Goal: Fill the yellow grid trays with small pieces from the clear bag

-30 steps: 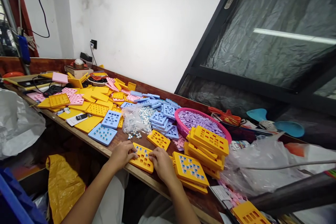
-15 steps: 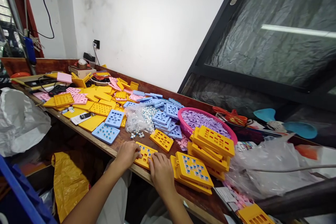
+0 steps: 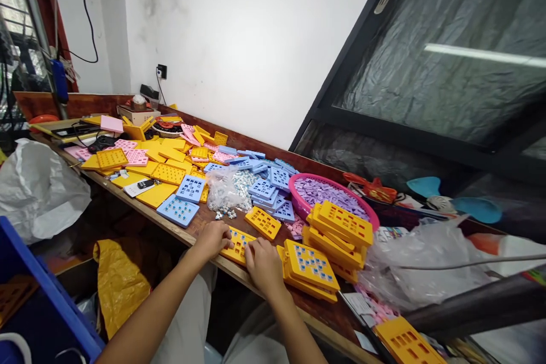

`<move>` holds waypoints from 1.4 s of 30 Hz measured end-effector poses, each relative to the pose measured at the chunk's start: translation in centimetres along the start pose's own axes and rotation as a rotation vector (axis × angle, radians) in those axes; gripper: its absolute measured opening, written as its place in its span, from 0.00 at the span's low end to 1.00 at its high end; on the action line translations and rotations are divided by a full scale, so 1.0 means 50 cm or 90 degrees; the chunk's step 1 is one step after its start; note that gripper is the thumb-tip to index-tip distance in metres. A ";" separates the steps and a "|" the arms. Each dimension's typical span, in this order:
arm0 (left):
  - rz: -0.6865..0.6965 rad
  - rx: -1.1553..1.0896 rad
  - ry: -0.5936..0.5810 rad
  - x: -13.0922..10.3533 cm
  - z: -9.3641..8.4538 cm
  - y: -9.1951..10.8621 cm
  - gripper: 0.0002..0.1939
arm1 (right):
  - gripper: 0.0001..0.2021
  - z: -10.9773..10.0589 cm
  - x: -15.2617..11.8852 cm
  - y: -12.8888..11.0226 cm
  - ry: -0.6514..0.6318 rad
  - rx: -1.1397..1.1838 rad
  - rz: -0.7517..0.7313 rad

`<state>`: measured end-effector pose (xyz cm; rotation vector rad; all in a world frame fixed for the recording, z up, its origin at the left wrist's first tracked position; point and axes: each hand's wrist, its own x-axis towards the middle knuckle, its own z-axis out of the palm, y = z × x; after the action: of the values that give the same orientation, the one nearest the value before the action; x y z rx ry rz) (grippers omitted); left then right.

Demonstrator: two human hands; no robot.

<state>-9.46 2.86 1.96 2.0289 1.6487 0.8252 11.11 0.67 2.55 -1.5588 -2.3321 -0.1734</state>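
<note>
Both hands are on a small yellow slotted panel (image 3: 237, 246) at the table's front edge, with blue-and-white pieces in some of its slots. My left hand (image 3: 213, 240) has its fingers curled on the panel's left end. At the right end, my right hand (image 3: 264, 266) bends its fingers over the panel; the fingertips are partly hidden. Just behind lies another yellow panel (image 3: 263, 223) whose slots look unfilled. A few loose blue-and-white pieces (image 3: 225, 214) lie by a clear plastic bag (image 3: 224, 189) of similar pieces.
To the right are a yellow panel filled with blue pieces (image 3: 311, 266) on a stack, and a taller yellow stack (image 3: 341, 233). A pink basket (image 3: 294, 190) holds purple pieces. Blue panels (image 3: 178, 210) and yellow panels spread leftward. A blue crate (image 3: 46, 290) stands lower left.
The camera view has shifted slightly. My right hand's fingers are more bent and drawn together over the panel's right end. My left hand stays at the left end.
</note>
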 end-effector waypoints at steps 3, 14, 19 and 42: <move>0.012 0.011 -0.016 -0.002 -0.006 0.002 0.01 | 0.13 -0.006 0.060 0.002 -0.050 0.056 0.014; 0.091 0.060 0.011 -0.012 0.002 0.000 0.09 | 0.09 0.079 0.266 -0.034 -0.077 0.064 0.059; 0.137 0.081 0.029 -0.008 0.016 -0.020 0.10 | 0.07 0.080 0.263 -0.019 -0.072 0.113 0.038; 0.165 0.094 -0.024 -0.016 -0.019 -0.006 0.09 | 0.08 0.054 0.037 0.035 0.033 0.363 -0.077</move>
<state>-10.41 2.09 2.30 2.3826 1.4844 0.7634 11.51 3.71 0.50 -1.1185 -2.1696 0.3885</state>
